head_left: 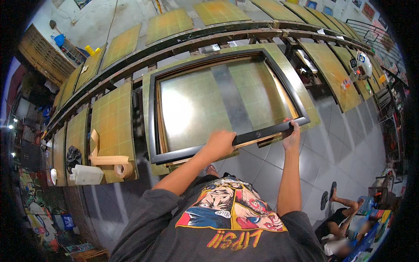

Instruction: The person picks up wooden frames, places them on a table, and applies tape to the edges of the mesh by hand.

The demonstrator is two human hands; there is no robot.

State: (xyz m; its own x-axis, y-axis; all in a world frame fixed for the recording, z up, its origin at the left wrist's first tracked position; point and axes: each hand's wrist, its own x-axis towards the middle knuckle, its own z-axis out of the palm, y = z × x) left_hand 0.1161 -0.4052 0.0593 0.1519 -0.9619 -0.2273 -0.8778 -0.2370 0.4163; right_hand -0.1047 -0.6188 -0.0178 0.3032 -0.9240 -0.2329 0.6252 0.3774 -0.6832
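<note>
Gripping a large black-rimmed frame [152, 118] at the centre of the picture, a person has both hands closed on it: the left hand [221, 143] curls over the lower edge, fingertips hidden, while the right hand [291, 134] pinches near its lower-right corner. Beneath lies a yellow-green board [308, 107]. From where I stand, uneven lifting or a slipping hold could scrape that board or drop a corner.

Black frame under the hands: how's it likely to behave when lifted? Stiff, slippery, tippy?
Probably stiff: the black frame is a closed rectangle with broad rails. May dip at the far side: left hand and right hand are both at the near edge. Possibly slippery, given its smooth-looking finish.
</note>
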